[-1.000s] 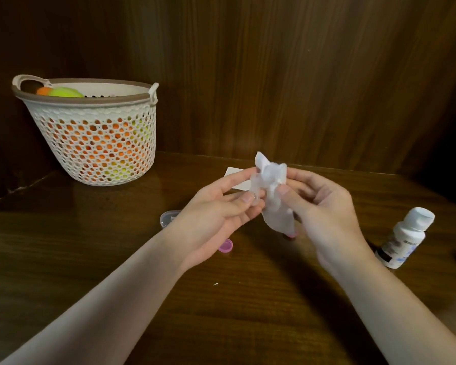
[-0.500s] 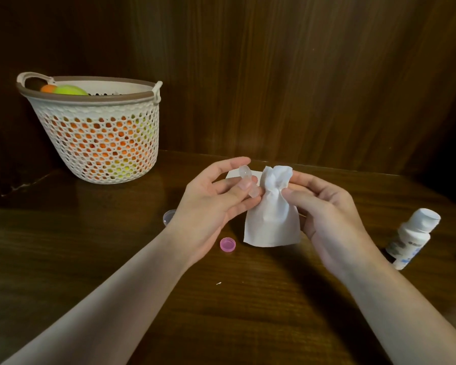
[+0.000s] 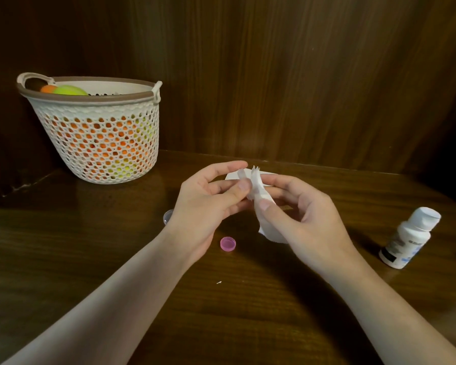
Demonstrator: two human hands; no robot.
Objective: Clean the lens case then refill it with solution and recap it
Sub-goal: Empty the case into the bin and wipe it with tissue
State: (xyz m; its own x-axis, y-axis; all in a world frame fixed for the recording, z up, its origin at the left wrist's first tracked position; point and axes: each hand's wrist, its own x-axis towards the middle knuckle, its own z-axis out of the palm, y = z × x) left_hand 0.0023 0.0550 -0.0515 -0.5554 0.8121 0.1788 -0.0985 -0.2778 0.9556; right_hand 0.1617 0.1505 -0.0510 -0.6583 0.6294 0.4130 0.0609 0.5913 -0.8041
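Observation:
My left hand (image 3: 208, 198) pinches the small clear lens case (image 3: 242, 175) between thumb and fingers above the table. My right hand (image 3: 298, 214) pinches a white tissue (image 3: 259, 196) and holds it against the case, so most of the case is hidden. The tissue's lower end hangs down behind my right thumb. A pink cap (image 3: 228, 244) lies open side up on the wooden table (image 3: 116, 259) just below my left hand. A second, clear cap (image 3: 168, 216) peeks out behind my left wrist. The white solution bottle (image 3: 408, 237) stands capped at the right.
A white perforated basket (image 3: 100, 135) with orange and green balls stands at the back left. Another white sheet (image 3: 232, 176) lies flat on the table behind my hands. Dark wood panelling rises directly behind the table.
The tissue, hanging wide half a second ago, is now bunched tighter against the case. My right thumb has shifted lower on it. Both hands stay close together.

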